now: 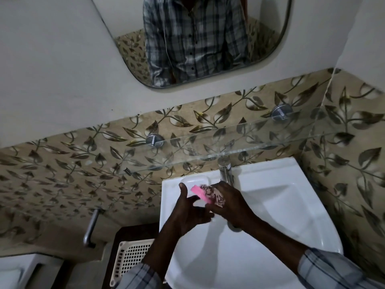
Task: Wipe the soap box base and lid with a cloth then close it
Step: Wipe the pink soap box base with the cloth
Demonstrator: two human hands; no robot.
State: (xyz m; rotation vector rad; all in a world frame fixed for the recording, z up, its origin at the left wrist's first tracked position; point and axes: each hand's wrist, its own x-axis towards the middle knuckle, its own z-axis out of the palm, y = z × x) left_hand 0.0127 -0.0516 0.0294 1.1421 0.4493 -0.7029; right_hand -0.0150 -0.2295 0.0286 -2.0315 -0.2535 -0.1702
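While wiping over one white sink (270,205): two hands, one pink soap box part (198,192), one cloth (214,195).
Held near one tap (225,170), left hand (187,209) fingers curled round it; right hand (229,205) fingers gripping cloth, pressed onto it.

The left hand (187,211) and right hand (227,205) grip a soap box (199,192) and cloth (214,195) over the back ledge of the sink (270,174). Just behind the grip stands the tap (225,170), close to the right knuckles. Above and behind it juts a glass shelf (208,147). Nearer the person and rightward, the basin lies open. Left, past the sink's edge, a basket (133,259) sits lower.
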